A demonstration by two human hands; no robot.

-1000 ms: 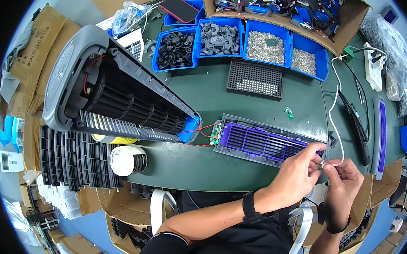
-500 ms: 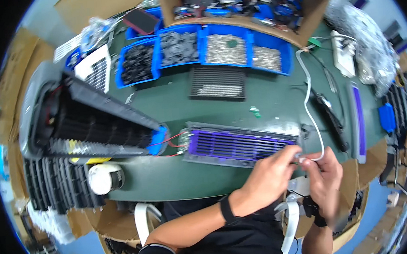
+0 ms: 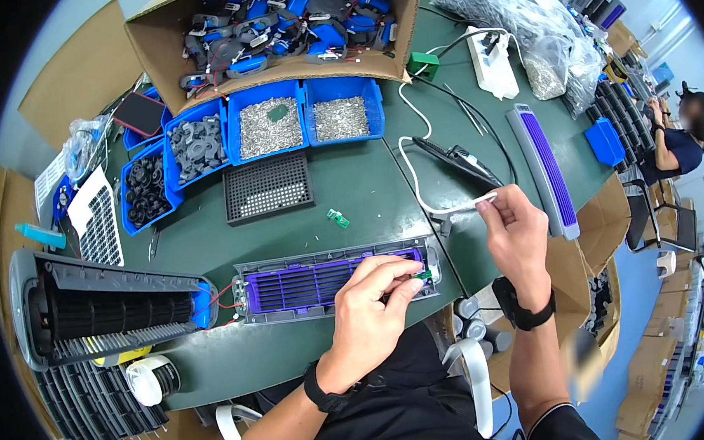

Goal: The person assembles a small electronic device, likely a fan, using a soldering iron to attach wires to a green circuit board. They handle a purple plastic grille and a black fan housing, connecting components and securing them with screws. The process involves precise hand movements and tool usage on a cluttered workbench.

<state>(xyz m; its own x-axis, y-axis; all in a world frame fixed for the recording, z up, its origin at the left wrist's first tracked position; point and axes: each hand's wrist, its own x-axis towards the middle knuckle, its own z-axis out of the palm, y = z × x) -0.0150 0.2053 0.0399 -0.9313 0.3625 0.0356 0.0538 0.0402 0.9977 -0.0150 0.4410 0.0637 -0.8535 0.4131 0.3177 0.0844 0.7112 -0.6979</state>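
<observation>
Over the right end of a purple-and-grey grille panel (image 3: 311, 283), my left hand (image 3: 369, 314) pinches a small green circuit board (image 3: 424, 275) between thumb and fingertips. My right hand (image 3: 518, 227) is raised to the right of the panel, its fingers closed on the end of a white cable (image 3: 427, 206). Red wires (image 3: 224, 300) run from the panel's left end to an opened grey housing (image 3: 114, 301) with a dark ribbed inside. A second green circuit board (image 3: 338, 218) lies on the table beyond the panel.
Blue bins (image 3: 269, 127) of small parts line the back, below a cardboard box (image 3: 274, 75) of blue-and-grey parts. A black electric screwdriver (image 3: 461, 162) and a purple-striped grey panel (image 3: 543, 172) lie right. A white tub (image 3: 151, 380) stands front left. Another person (image 3: 677, 153) sits far right.
My hands, together at the cable's end before, are now apart. The left has moved over the panel with the circuit board; the right keeps the cable end. The view has shifted rightward.
</observation>
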